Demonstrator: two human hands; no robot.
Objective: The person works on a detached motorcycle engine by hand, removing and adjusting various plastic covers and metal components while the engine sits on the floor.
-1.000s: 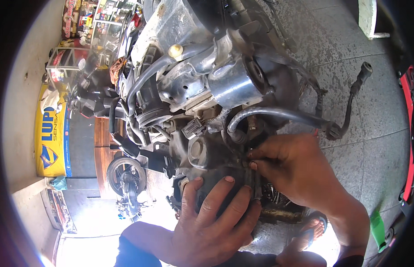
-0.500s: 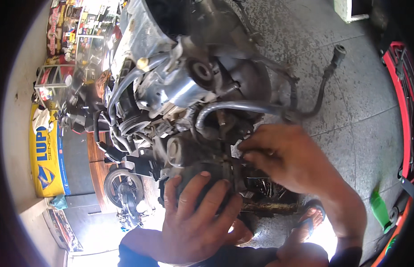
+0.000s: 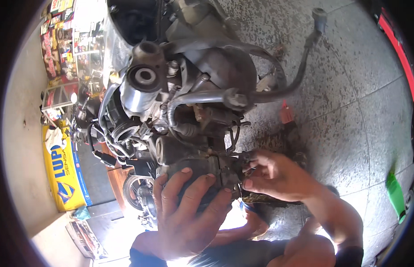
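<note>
A partly stripped motorcycle engine stands in front of me. My left hand lies over its rounded dark cover, fingers spread across the surface. At the right side of the engine, my right hand has its thumb and fingers curled in at the cover's edge. Whatever sits between those fingertips is too small and dark to name. Beyond the hands, a grey hose arches from the engine toward a loose black hose end. A round opening in a metal housing faces up.
Grey tiled floor lies to the right. On it are a red object and a green bottle-shaped thing. A red-edged unit stands far right. Leftward are a yellow banner, stocked shelves and another motorcycle.
The view has shifted, so the engine appears farther left. My right hand has moved down and nearer, to the cover's edge. The left hand stays on the cover.
</note>
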